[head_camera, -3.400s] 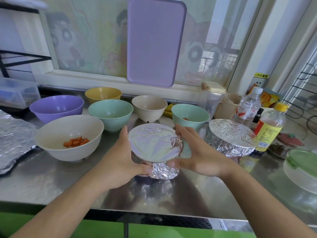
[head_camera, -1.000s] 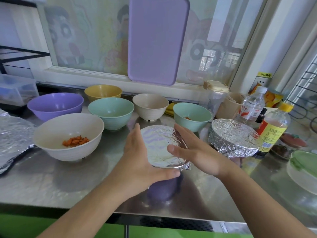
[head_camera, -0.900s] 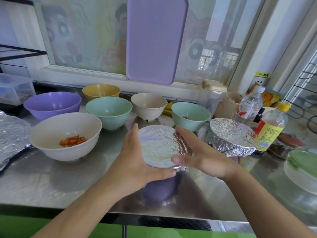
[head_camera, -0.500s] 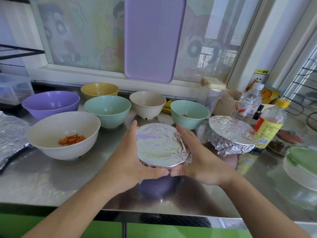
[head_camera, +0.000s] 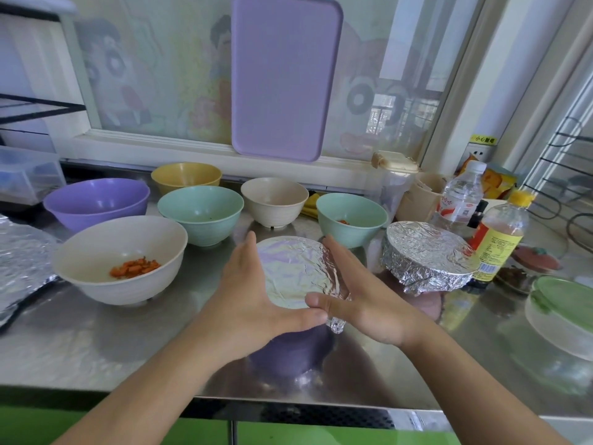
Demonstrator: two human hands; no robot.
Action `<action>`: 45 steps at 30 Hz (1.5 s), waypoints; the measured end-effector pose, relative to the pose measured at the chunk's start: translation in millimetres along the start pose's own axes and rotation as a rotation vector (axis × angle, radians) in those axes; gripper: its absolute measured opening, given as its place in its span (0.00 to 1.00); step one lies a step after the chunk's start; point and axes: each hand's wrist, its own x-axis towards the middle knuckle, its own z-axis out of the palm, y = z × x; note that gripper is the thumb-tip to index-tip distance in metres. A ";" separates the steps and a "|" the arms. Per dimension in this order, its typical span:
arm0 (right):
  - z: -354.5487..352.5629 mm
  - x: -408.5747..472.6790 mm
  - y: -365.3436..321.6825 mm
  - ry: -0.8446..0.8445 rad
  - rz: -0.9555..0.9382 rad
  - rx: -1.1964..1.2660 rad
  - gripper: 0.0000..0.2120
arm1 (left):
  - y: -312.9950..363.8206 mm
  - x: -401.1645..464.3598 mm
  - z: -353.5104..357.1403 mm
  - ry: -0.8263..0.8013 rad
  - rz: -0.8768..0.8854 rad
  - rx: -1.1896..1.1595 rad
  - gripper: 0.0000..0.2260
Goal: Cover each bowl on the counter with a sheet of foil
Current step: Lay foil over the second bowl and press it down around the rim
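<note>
A small purple bowl (head_camera: 288, 348) at the front middle of the steel counter (head_camera: 96, 342) has foil (head_camera: 292, 274) stretched over its top. My left hand (head_camera: 253, 300) grips its left rim, thumb across the front. My right hand (head_camera: 362, 300) wraps the right rim, fingers lying along the crumpled foil edge and thumb meeting the left thumb. A second foil-covered bowl (head_camera: 426, 261) sits to the right. Uncovered bowls stand behind: white with carrot pieces (head_camera: 118, 261), purple (head_camera: 96, 203), yellow (head_camera: 186, 176), green (head_camera: 200, 213), beige (head_camera: 274, 200), green (head_camera: 351, 220).
A loose foil sheet (head_camera: 19, 258) lies at the left edge. Two bottles (head_camera: 500, 239) and a green-lidded container (head_camera: 564, 303) crowd the right side. A purple tray (head_camera: 285, 75) leans on the window behind. The counter's front edge runs just below my wrists.
The foil flap that hung at the bowl's front is now tucked against the rim. My hands have worked round the rim, and the thumbs have come together at the front.
</note>
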 end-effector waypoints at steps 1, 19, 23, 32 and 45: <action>-1.5 -2.3 -0.8 -0.003 -0.008 -0.010 0.55 | -2.2 0.8 -0.3 -0.005 0.007 0.003 0.76; 1.3 -18.2 4.2 0.126 -0.037 -0.128 0.65 | -14.2 1.2 -17.7 -0.169 0.038 0.067 0.72; 10.4 -20.1 6.7 0.155 -0.050 -0.154 0.66 | 3.9 3.7 -18.7 -0.142 0.073 0.222 0.71; 26.0 -39.0 16.7 0.267 0.018 0.073 0.63 | 27.5 36.2 12.9 -0.161 0.060 0.600 0.67; 53.0 -58.1 4.9 0.521 0.089 -0.004 0.11 | 19.1 39.7 16.6 -0.140 0.111 0.715 0.65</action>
